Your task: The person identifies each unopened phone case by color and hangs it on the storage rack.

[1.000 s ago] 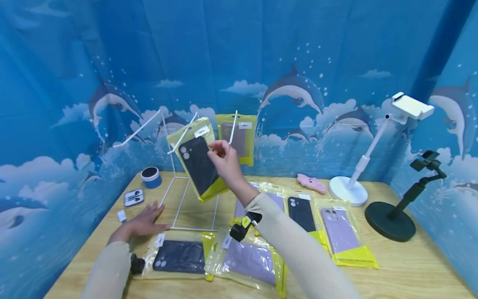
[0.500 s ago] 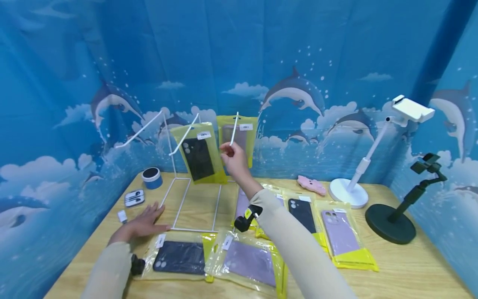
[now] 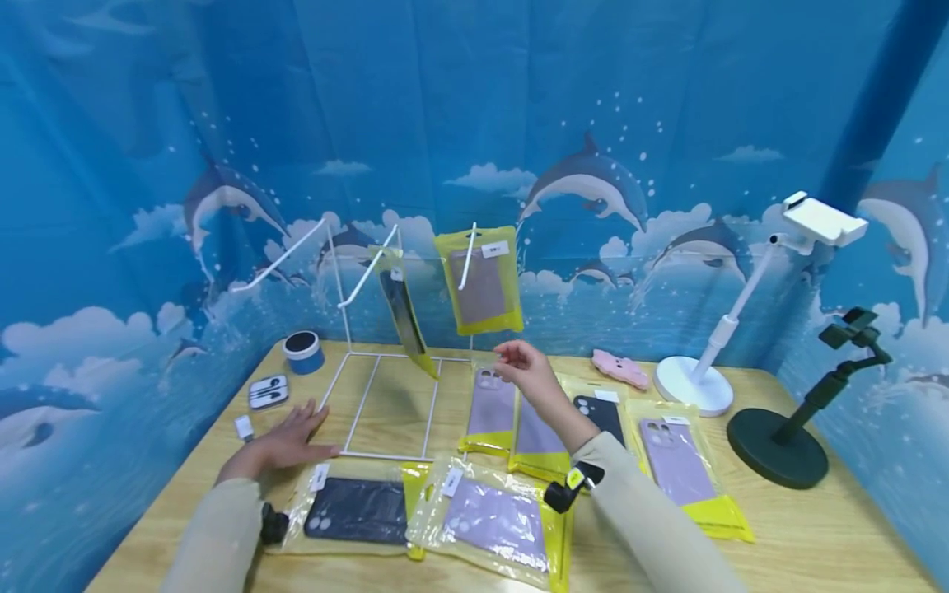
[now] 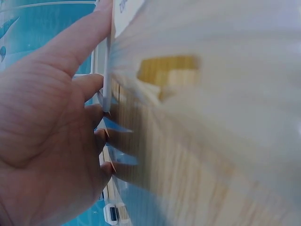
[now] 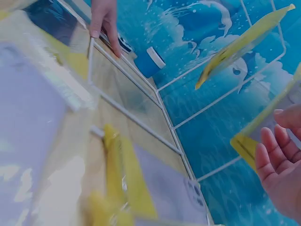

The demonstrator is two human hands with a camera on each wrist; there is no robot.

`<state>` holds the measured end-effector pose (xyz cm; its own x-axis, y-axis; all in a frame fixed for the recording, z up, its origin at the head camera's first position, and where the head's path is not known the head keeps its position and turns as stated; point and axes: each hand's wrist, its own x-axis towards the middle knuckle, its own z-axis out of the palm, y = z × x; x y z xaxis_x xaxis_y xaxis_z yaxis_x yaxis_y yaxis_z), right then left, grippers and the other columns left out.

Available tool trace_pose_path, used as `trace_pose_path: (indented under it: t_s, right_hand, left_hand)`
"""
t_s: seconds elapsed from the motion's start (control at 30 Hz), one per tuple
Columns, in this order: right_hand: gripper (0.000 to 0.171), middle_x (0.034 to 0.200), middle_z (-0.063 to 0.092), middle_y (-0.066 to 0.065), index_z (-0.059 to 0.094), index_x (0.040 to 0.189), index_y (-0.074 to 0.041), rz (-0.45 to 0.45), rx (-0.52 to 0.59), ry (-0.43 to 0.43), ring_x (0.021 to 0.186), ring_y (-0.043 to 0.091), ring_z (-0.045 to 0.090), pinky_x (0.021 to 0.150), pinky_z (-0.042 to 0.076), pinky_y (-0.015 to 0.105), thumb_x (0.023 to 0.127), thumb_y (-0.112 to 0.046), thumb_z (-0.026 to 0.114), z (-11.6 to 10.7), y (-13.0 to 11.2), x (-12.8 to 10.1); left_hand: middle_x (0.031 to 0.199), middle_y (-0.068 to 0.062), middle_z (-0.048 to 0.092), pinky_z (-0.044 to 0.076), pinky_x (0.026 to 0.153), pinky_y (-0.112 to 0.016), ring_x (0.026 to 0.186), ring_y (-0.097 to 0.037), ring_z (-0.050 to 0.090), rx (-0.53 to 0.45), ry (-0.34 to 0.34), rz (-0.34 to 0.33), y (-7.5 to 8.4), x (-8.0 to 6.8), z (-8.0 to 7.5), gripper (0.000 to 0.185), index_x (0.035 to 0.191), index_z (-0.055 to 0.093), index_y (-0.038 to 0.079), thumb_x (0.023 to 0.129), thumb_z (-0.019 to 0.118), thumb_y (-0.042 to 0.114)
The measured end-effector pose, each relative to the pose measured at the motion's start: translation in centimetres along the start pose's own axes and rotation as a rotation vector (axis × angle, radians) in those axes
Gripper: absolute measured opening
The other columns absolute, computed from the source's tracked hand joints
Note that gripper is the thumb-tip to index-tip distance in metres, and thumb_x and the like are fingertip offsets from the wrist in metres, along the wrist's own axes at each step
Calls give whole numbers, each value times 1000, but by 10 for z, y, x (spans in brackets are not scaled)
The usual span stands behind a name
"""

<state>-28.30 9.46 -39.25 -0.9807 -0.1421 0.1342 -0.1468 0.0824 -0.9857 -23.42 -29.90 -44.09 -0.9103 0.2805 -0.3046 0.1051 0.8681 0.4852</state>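
A white wire rack [image 3: 385, 403] stands on the wooden table [image 3: 815, 535]. A black phone case in a yellow packet [image 3: 403, 313] hangs edge-on from its middle hook. A greyish case packet [image 3: 480, 282] hangs from the right hook, and the left hook [image 3: 278, 255] is bare. My left hand [image 3: 287, 441] lies flat on the table with its fingers against the rack's base wire [image 4: 107, 89]. My right hand [image 3: 523, 364] hovers with relaxed fingers just above a lilac case packet [image 3: 491, 405], holding nothing. In the right wrist view the right hand's fingers [image 5: 281, 160] are empty.
Several more case packets lie along the table's front and middle, black [image 3: 356, 511] and lilac [image 3: 493, 520]. A blue round speaker [image 3: 301, 352] and earbuds [image 3: 266, 392] sit at the left. A pink item [image 3: 619, 367], a white phone stand [image 3: 693, 380] and a black stand [image 3: 778, 445] occupy the right.
My right hand let go of the black case packet on the middle hook and dropped toward the table. The packet has swung round edge-on. My left hand stayed put.
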Motion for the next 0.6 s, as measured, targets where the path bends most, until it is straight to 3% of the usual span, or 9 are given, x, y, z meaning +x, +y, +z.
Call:
trace_pose_path:
  t_s: [0.1,0.2,0.4,0.6]
  right_hand:
    - [30,94,60,8,54,116,10,27,20,-56,82,9,58,76,53,26,88,3,61,-14,6,-20]
    - [29,101,60,12,54,116,8,27,-52,-160,88,13,58,80,53,30,89,-1,61,-24,10,-41]
    - [29,113,57,23,57,114,4,-147,-319,-463,100,31,59,86,52,35,91,-11,63,-30,22,-81]
    - [40,118,54,10,56,122,-4,-295,-542,-636,108,27,54,94,49,37,89,-25,66,-31,33,-111]
  left_hand:
    - [149,-36,-3,1,104,-70,134,-56,-6,3,3,10,1,0,0,94,147,16,-5,87,60,52]
    - [149,-37,-2,2,104,-71,134,-57,-5,2,3,18,1,-2,0,93,147,16,-5,87,60,51]
    - [149,-37,-2,2,104,-71,134,-57,-5,11,8,12,1,-2,-1,94,147,17,-6,87,59,52]
    - [149,-37,-2,2,103,-71,134,-57,-5,3,11,21,2,-2,-1,93,147,18,-6,87,60,51]
